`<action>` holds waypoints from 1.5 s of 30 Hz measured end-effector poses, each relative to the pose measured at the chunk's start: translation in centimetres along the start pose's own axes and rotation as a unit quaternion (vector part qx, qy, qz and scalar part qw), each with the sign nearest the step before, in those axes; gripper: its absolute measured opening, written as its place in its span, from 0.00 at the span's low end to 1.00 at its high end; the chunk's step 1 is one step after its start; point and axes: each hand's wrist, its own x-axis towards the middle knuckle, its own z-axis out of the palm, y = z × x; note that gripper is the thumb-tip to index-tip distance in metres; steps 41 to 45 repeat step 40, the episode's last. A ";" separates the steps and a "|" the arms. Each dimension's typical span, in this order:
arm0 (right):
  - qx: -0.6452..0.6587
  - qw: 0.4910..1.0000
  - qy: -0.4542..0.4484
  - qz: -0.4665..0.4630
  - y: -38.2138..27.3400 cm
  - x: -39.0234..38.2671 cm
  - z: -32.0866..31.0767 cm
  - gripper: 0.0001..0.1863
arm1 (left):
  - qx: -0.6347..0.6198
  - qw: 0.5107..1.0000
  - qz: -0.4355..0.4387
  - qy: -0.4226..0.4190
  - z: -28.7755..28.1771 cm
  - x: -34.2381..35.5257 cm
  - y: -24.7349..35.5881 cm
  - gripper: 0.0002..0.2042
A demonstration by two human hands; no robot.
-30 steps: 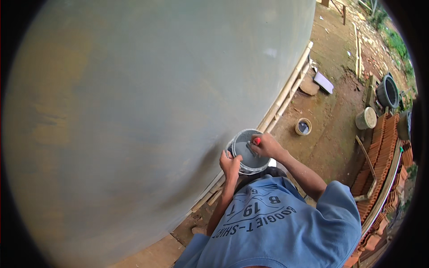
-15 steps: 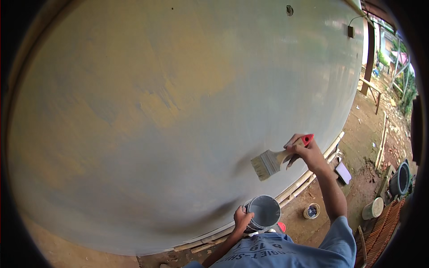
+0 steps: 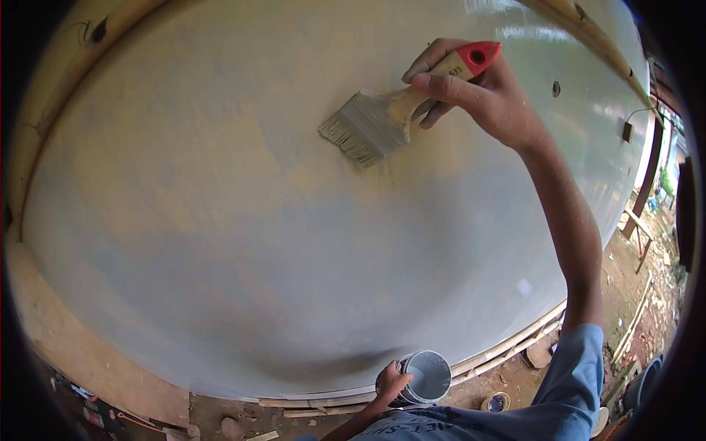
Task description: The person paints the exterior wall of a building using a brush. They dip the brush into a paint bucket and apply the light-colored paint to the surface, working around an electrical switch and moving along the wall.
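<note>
My right hand (image 3: 471, 92) is closed round the wooden handle of a wide, flat paintbrush (image 3: 375, 121) with a red tip. Its pale-coated bristles meet, or hang very near, a big smooth wall (image 3: 309, 242) with yellowish patches and grey-white paint. Low in the view, my left hand (image 3: 394, 381) grips the rim of a dark bucket (image 3: 429, 373) that holds light grey paint. My left fingers are partly hidden by the bucket's edge.
Bamboo poles (image 3: 507, 344) run along the wall's lower edge, and another bamboo pole (image 3: 581, 29) crosses the upper right. A small tub (image 3: 496, 403) stands on the dirt ground. At the right lie wood pieces, beside a dark basin (image 3: 641, 384).
My right hand has carried the paintbrush up and to the left, from low by the bucket to the yellowish part of the wall. My left hand still holds the bucket; the view has shifted.
</note>
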 end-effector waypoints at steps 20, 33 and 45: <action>-0.077 0.991 -0.101 -0.050 -1.6 0.9 -3.0 0.08 | 0.002 0.997 -0.037 0.073 -0.1 -1.6 0.5 0.28; -0.093 0.973 0.090 -0.191 -6.3 6.4 -5.6 0.09 | 0.054 0.973 0.038 0.221 -0.3 -0.6 -12.3 0.17; -0.297 0.891 0.133 -0.317 -7.1 2.3 -5.0 0.07 | 0.090 0.963 -0.078 0.240 -2.1 -0.5 -20.2 0.25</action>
